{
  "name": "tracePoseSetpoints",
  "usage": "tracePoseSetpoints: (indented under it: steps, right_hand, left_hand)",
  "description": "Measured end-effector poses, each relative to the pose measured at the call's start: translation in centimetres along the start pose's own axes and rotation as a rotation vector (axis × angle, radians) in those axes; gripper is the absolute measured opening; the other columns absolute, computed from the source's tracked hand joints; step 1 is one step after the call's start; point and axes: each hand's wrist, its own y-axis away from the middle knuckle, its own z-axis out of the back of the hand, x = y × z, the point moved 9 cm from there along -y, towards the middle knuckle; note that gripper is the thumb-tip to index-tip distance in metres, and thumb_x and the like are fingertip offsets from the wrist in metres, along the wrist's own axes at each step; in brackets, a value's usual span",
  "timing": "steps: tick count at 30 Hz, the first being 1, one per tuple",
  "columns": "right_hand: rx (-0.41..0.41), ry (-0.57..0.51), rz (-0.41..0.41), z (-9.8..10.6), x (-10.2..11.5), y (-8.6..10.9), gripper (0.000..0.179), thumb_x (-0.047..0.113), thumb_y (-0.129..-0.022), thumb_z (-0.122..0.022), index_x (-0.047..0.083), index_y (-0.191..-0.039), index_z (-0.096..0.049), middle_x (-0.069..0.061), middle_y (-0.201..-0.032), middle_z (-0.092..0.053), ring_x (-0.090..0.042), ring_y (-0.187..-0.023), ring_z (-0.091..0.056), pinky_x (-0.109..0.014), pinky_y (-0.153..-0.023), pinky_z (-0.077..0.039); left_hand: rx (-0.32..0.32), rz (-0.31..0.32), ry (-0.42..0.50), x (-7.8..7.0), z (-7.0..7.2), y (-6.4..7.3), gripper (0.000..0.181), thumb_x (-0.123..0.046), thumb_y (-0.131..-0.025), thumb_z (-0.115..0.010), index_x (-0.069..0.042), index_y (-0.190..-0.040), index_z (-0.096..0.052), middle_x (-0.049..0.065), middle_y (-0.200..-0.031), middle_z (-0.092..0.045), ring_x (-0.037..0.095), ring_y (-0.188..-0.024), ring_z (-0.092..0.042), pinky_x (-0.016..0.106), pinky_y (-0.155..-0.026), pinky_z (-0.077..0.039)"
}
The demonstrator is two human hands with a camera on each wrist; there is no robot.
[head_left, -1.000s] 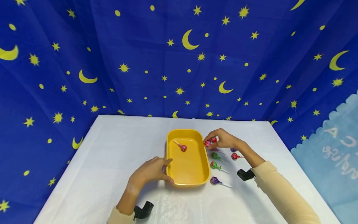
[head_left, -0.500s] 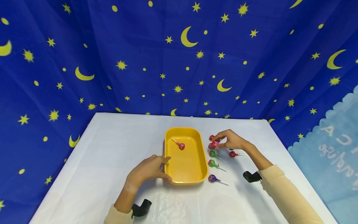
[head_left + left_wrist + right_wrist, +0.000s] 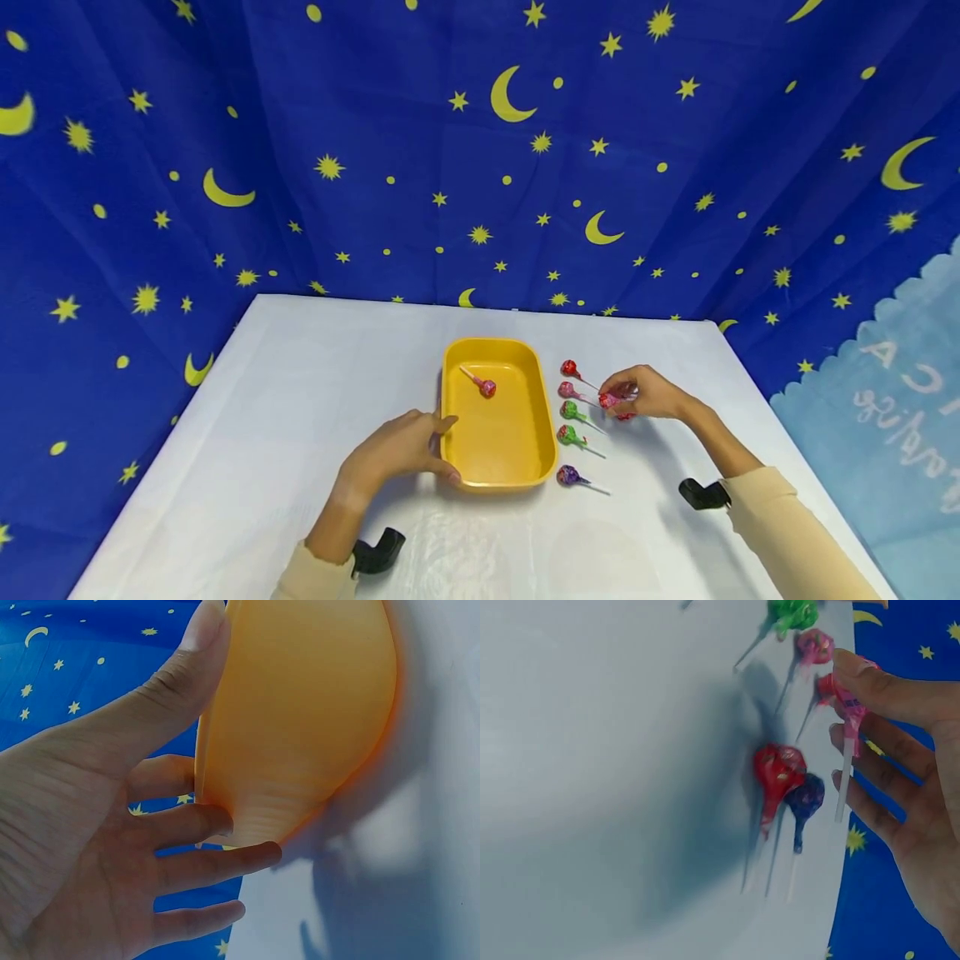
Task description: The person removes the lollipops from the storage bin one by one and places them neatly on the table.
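My left hand (image 3: 401, 450) holds the yellow tray (image 3: 501, 483) at its near-left corner, index finger over the rim and thumb at the corner. In the left wrist view the other fingers spread along the tray's outer wall (image 3: 307, 690). A pink lollipop (image 3: 487, 388) lies inside the tray. My right hand (image 3: 652, 393) pinches another pink lollipop (image 3: 853, 712) by its wrapped head, with the white stick pointing down in the right wrist view. Below it, a red lollipop (image 3: 769, 772) and a purple lollipop (image 3: 808, 796) lie on the table, mostly hidden in the head view.
Right of the tray, a column of lollipops lies on the white table (image 3: 337, 358): red (image 3: 569, 368), pink (image 3: 567, 390), two green ones (image 3: 567, 435) and purple (image 3: 567, 475). A blue star-and-moon curtain (image 3: 420, 150) hangs behind the table.
My right hand has moved right, away from the tray's side and past the lollipop column, carrying the pink lollipop. The left hand stays on the tray.
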Motion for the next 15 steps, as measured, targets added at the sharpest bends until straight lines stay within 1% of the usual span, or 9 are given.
tracePoseSetpoints:
  steps: [3,4,6,9,11,15]
  right_hand:
    - [0.004,-0.016,0.005,-0.2,-0.4,0.7,0.029,0.018,-0.077,-0.083,0.006,-0.101,-0.073,0.001,-0.090,-0.072,-0.006,-0.081,-0.061,-0.030,-0.071,-0.054]
    - [0.005,-0.023,0.014,-0.2,-0.4,1.0,0.028,0.016,-0.076,-0.084,0.006,-0.100,-0.073,0.001,-0.088,-0.071,-0.006,-0.079,-0.061,-0.030,-0.070,-0.053]
    - [0.004,-0.031,0.024,-0.4,-0.6,1.4,0.027,0.015,-0.075,-0.084,0.007,-0.098,-0.072,0.001,-0.086,-0.070,-0.006,-0.077,-0.060,-0.027,-0.066,-0.052]
    - [0.000,-0.038,0.028,-0.6,-0.9,1.9,0.025,0.015,-0.074,-0.085,0.009,-0.095,-0.071,0.002,-0.084,-0.068,-0.007,-0.075,-0.060,-0.027,-0.065,-0.052]
    - [-0.002,-0.039,0.020,-0.7,-1.1,2.2,0.026,0.017,-0.074,-0.086,0.010,-0.093,-0.071,0.003,-0.082,-0.067,-0.008,-0.074,-0.060,-0.026,-0.065,-0.051]
    - [-0.001,-0.045,0.019,-1.0,-1.4,2.7,0.028,0.018,-0.072,-0.088,0.009,-0.092,-0.071,0.002,-0.082,-0.067,-0.010,-0.073,-0.060,-0.025,-0.065,-0.052]
  left_hand:
    - [-0.004,-0.005,0.003,0.0,0.0,0.0,0.087,-0.046,-0.062,-0.087,-0.001,-0.131,-0.061,-0.002,-0.084,-0.067,0.014,-0.074,-0.048,0.032,-0.069,-0.040]
    - [-0.005,-0.007,0.004,-0.1,0.1,0.0,0.087,-0.046,-0.062,-0.087,0.000,-0.131,-0.060,-0.002,-0.083,-0.067,0.014,-0.073,-0.048,0.032,-0.068,-0.040]
    - [-0.005,-0.010,0.006,-0.2,0.1,-0.1,0.086,-0.046,-0.063,-0.087,-0.001,-0.131,-0.061,0.001,-0.091,-0.071,0.014,-0.073,-0.049,0.031,-0.069,-0.040]
    - [-0.002,-0.008,0.005,-0.2,0.1,0.0,0.086,-0.046,-0.063,-0.087,-0.001,-0.131,-0.061,0.001,-0.091,-0.071,0.014,-0.073,-0.049,0.032,-0.068,-0.040]
    - [-0.002,-0.003,0.005,-0.2,0.1,0.0,0.086,-0.046,-0.063,-0.087,-0.001,-0.131,-0.061,0.000,-0.089,-0.070,0.014,-0.073,-0.048,0.031,-0.068,-0.040]
    - [0.003,0.014,0.010,-0.1,0.0,0.0,0.087,-0.045,-0.063,-0.087,-0.001,-0.132,-0.060,-0.005,-0.076,-0.061,0.013,-0.071,-0.048,0.031,-0.066,-0.040]
